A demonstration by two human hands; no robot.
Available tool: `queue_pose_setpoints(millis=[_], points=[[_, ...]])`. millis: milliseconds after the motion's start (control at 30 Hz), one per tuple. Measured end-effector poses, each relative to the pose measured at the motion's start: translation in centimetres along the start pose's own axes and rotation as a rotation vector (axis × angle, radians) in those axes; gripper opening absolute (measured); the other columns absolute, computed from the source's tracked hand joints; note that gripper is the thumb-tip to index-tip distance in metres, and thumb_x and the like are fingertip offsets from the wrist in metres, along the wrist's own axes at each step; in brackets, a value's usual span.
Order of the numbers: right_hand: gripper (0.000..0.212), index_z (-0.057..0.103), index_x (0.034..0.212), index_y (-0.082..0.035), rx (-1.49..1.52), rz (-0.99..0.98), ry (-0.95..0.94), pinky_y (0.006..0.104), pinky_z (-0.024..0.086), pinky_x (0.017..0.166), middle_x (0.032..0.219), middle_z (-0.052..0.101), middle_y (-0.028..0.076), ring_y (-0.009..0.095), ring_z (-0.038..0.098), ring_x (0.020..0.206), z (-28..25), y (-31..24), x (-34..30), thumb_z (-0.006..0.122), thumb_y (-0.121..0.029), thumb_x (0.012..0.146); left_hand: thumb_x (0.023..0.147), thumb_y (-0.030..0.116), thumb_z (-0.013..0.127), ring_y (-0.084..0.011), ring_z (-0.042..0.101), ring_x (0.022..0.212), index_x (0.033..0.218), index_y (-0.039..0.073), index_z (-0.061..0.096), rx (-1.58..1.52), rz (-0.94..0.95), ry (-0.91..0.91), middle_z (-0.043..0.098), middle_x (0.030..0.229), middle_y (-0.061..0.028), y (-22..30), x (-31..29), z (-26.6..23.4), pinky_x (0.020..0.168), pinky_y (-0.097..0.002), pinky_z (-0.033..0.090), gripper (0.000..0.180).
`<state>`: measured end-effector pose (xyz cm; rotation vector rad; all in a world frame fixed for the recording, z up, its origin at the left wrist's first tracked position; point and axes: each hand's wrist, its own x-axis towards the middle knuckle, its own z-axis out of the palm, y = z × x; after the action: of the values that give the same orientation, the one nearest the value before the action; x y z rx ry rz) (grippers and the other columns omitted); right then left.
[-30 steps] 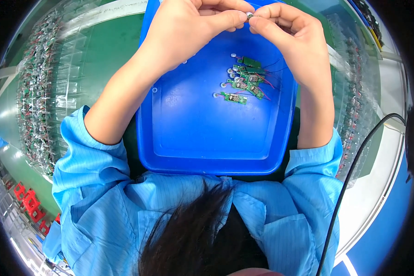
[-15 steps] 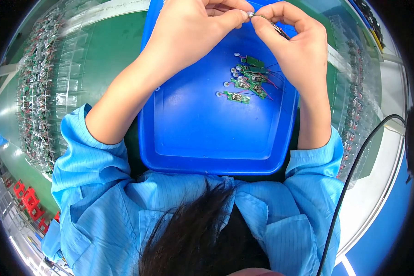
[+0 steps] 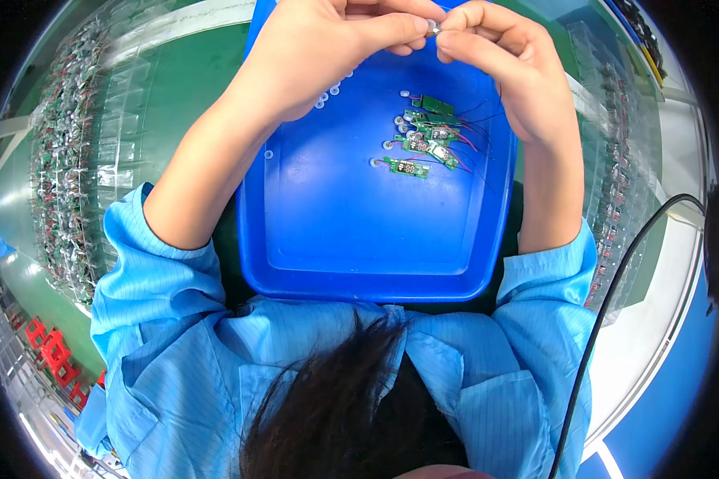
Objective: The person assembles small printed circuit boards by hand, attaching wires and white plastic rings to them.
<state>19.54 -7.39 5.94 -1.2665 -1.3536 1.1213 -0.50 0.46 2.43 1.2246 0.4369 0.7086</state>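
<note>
In the head view, both hands meet over the far end of the tray [image 3: 359,231]. The left hand [image 3: 321,44] pinches a small part [image 3: 433,29] between thumb and finger; the right hand [image 3: 521,76] grips it from the other side, its fingers curled. Whether the right palm hides more, I cannot tell. The part looks tiny, light and likely stiff, easily slipped, so fingertip holds at its rim seem best.

Inside the tray, toward its right side, lies a loose cluster of boards [image 3: 408,168] with thin wires [image 3: 467,142]. These are probably light and fragile at the wire joints, better held by the board edges. Small white rings [image 3: 334,90] lie along the tray's left side. Beyond the tray, the green worktop [image 3: 185,80] carries bundles [image 3: 64,160] to its left.
</note>
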Motion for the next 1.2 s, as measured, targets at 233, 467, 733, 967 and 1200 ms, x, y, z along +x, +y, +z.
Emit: queue_pose_setpoints(millis=[233, 467, 733, 967, 1200], points=[[0.004, 0.071, 0.087, 0.000, -0.059, -0.039, 0.122, 0.0232, 0.048, 0.074, 0.084, 0.071, 0.002, 0.010, 0.063, 0.080, 0.4, -0.2, -0.1, 0.073, -0.002, 0.089, 0.095, 0.002, 0.071, -0.0158, 0.072, 0.091, 0.114, -0.005, 0.071, -0.198, -0.109, 0.042, 0.075, 0.101, -0.0124, -0.1, 0.3, 0.0, 0.084, -0.0263, 0.059, 0.020], [0.006, 0.070, 0.080, -0.001, -0.634, -0.321, 0.291, 0.0303, 0.050, 0.072, 0.076, 0.068, 0.008, 0.018, 0.063, 0.076, 2.3, -2.6, -1.1, 0.076, -0.004, 0.078, 0.093, 0.000, 0.073, -0.0164, 0.073, 0.089, 0.113, -0.005, 0.071, -0.134, -0.084, 0.047, 0.075, 0.101, -0.0128, -0.1, 0.2, 0.0, 0.085, -0.0272, 0.059, 0.020], [0.009, 0.070, 0.080, -0.004, -0.991, -0.626, 0.264, 0.0354, 0.051, 0.071, 0.076, 0.067, 0.009, 0.026, 0.064, 0.079, 2.1, -1.0, -0.1, 0.076, -0.002, 0.073, 0.093, -0.002, 0.072, -0.0143, 0.072, 0.090, 0.113, -0.004, 0.071, -0.073, -0.022, 0.073, 0.075, 0.102, -0.0115, -0.6, 0.1, 0.7, 0.083, -0.0252, 0.059, 0.020], [0.010, 0.070, 0.083, -0.003, -0.788, -0.511, 0.239, 0.0355, 0.052, 0.069, 0.078, 0.067, 0.011, 0.026, 0.063, 0.078, 1.9, -2.2, -0.9, 0.077, -0.001, 0.075, 0.094, 0.000, 0.073, -0.0128, 0.072, 0.087, 0.109, -0.007, 0.072, 0.150, 0.008, 0.180, 0.076, 0.100, -0.0118, -0.3, -0.4, 1.5, 0.082, -0.0250, 0.060, 0.017], [0.009, 0.075, 0.087, 0.001, -0.739, -0.328, 0.309, 0.0322, 0.053, 0.071, 0.080, 0.070, 0.014, 0.025, 0.067, 0.076, 2.7, -2.7, -1.2, 0.079, -0.003, 0.080, 0.097, 0.001, 0.069, -0.0126, 0.071, 0.090, 0.113, -0.007, 0.071, 0.132, 0.075, 0.169, 0.074, 0.102, -0.0101, -1.3, -0.2, 0.8, 0.084, -0.0252, 0.059, 0.018]])
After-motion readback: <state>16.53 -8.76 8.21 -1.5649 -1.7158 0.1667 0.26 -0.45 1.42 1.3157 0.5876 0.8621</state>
